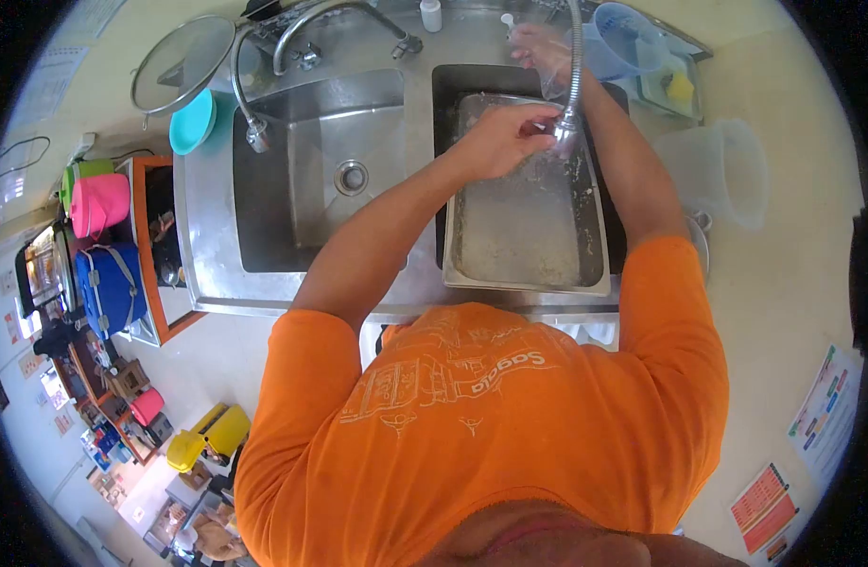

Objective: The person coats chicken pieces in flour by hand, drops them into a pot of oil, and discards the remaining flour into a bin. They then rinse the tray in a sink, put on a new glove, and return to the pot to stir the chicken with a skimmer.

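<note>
My left hand [505,140] reaches over the right sink basin, its fingers closed around the metal spray head [566,132] of a flexible hose. Farther back, near the rear edge of that basin, is my right hand [540,49], with its fingers curled at a clear, see-through plastic item [552,80]. The hose partly covers this item, and its exact kind does not show. Below both hands a deep rectangular metal pan [519,236] lies in the basin, wet inside, with pale food scraps along its walls.
The left basin [302,222] has a drain and two taps above it. A turquoise bowl [193,123] and a round mesh strainer [183,66] stand at left. On the right are a blue-tinted plastic jug [628,38], a yellow sponge [680,87] and a translucent bucket [718,170].
</note>
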Tool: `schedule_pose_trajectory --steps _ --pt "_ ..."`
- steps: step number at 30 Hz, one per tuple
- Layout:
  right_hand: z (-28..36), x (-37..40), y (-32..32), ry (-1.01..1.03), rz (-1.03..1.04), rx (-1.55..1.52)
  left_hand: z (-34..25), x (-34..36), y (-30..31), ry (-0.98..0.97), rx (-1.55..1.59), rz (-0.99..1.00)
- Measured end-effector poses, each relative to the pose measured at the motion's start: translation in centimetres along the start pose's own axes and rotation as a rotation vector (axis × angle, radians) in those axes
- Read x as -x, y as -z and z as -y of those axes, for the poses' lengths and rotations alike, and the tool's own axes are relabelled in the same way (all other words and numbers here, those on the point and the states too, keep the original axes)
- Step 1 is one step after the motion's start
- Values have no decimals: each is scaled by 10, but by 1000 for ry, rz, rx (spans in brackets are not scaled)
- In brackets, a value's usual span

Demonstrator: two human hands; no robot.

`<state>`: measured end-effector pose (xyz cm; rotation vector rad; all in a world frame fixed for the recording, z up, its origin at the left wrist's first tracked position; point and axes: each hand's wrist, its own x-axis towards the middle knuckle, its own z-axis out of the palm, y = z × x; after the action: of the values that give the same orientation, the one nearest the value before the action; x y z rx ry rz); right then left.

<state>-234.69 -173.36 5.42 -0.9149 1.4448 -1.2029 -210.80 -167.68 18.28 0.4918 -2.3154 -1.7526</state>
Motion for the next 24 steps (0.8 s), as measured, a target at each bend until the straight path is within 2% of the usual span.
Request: schedule_pose_trajectory --steps 2,5,8,11,14,17,20,23,24 --pt "27 8 -7 -62 3 62 -6 -2 0 -9 20 -6" --pt "36 4 -17 -131 -77 62 -5 -1 -2 -11 80 -14" --pt "-28 -48 6 72 66 -252 -4 -2 0 -22 99 -24" --pt "4 -45 -2 -27 -7 33 -7 -1 1 -11 114 -25" --pt "6 -55 -9 -27 -63 84 -5 0 2 15 129 1" --pt "-9 -70 0 -51 116 -174 -4 -2 1 4 132 9" --pt "-19 -58 7 -22 206 -382 3 -4 -1 -23 155 13" --pt "-2 1 16 460 414 -282 6 -2 -3 -53 173 -29" --pt "7 17 13 314 314 -286 10 -3 -2 -73 185 -57"
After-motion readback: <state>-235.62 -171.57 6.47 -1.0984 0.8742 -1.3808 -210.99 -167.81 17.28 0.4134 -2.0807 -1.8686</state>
